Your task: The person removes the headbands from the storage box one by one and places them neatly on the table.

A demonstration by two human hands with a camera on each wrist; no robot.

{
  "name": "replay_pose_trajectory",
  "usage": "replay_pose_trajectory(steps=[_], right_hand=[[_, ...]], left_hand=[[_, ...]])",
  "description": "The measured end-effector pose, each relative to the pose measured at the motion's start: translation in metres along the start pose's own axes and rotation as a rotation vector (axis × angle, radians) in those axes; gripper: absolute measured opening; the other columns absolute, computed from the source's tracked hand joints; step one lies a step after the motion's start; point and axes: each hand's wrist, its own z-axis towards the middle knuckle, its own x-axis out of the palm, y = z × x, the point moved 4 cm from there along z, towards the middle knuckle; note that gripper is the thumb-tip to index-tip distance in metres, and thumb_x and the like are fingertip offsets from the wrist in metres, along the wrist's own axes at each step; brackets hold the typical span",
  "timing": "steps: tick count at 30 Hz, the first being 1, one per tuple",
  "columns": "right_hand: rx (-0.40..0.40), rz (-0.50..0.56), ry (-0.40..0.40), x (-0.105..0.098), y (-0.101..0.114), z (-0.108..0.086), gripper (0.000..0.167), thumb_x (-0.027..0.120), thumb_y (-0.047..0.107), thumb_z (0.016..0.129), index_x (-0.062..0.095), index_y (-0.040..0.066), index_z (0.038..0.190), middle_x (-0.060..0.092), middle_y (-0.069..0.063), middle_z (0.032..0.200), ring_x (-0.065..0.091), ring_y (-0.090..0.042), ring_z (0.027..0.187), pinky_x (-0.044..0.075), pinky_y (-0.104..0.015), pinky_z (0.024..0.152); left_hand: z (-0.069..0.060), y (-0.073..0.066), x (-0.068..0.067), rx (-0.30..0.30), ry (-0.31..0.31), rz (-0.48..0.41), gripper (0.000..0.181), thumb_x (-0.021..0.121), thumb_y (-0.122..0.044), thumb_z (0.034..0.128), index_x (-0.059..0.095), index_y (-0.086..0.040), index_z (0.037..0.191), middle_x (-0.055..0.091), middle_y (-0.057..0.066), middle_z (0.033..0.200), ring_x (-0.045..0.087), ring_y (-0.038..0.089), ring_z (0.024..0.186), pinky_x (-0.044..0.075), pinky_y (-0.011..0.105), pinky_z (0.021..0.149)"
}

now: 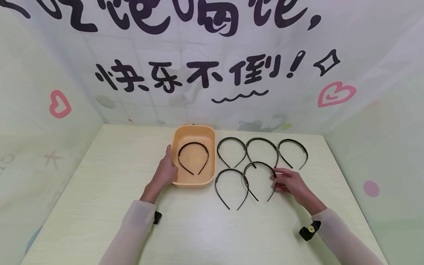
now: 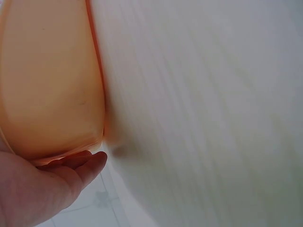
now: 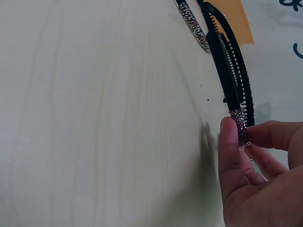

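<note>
My left hand (image 1: 166, 170) grips the left side of an orange plastic bin (image 1: 195, 180), its fingers along the outer wall; the left wrist view shows the bin's wall (image 2: 52, 85) beside the fingers (image 2: 90, 170). Inside the bin lies a black toothed headband (image 1: 193, 143). My right hand (image 1: 287, 181) pinches the right arm of another black headband (image 1: 260, 163), between thumb and fingertips. The right wrist view shows glittery decoration on that headband (image 3: 239, 125). Its left side overlaps a neighbouring headband (image 1: 232, 170).
Behind them lie a left headband (image 1: 232, 139), a middle headband (image 1: 261, 139) and a right headband (image 1: 294, 140) in a row on the pale wood-grain table (image 1: 205, 235). A printed cloth wall (image 1: 159, 106) stands along the back, with more on both sides.
</note>
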Motion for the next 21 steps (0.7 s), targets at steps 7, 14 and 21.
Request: replay_pose_trajectory(steps=[7,14,21], right_hand=[[-0.006,0.002,-0.002,-0.005,-0.008,-0.003,0.055,0.058,0.002,0.094,0.04,-0.006,0.146,0.073,0.002,0.098,0.069,-0.009,0.076,0.057,-0.025,0.067],[-0.008,0.007,-0.013,-0.009,-0.012,-0.009,0.055,0.057,0.001,0.095,0.04,-0.007,0.146,0.073,0.001,0.099,0.07,-0.01,0.077,0.058,-0.026,0.068],[-0.004,-0.021,-0.028,-0.013,-0.012,-0.012,0.054,0.057,0.002,0.095,0.04,-0.006,0.146,0.073,0.0,0.1,0.07,-0.01,0.077,0.058,-0.027,0.068]], left_hand=[[0.0,0.001,0.0,0.007,-0.003,0.001,0.077,0.034,0.008,0.0909,-0.007,0.003,0.156,0.029,0.036,0.153,0.055,0.037,0.111,0.048,0.043,0.084],[0.0,0.001,0.001,0.012,-0.002,-0.002,0.077,0.034,0.007,0.0911,-0.008,0.004,0.156,0.028,0.035,0.153,0.056,0.037,0.108,0.047,0.042,0.082],[0.0,0.002,0.002,0.012,-0.011,-0.005,0.078,0.035,0.007,0.0907,-0.008,0.003,0.156,0.029,0.036,0.153,0.055,0.037,0.11,0.047,0.043,0.084]])
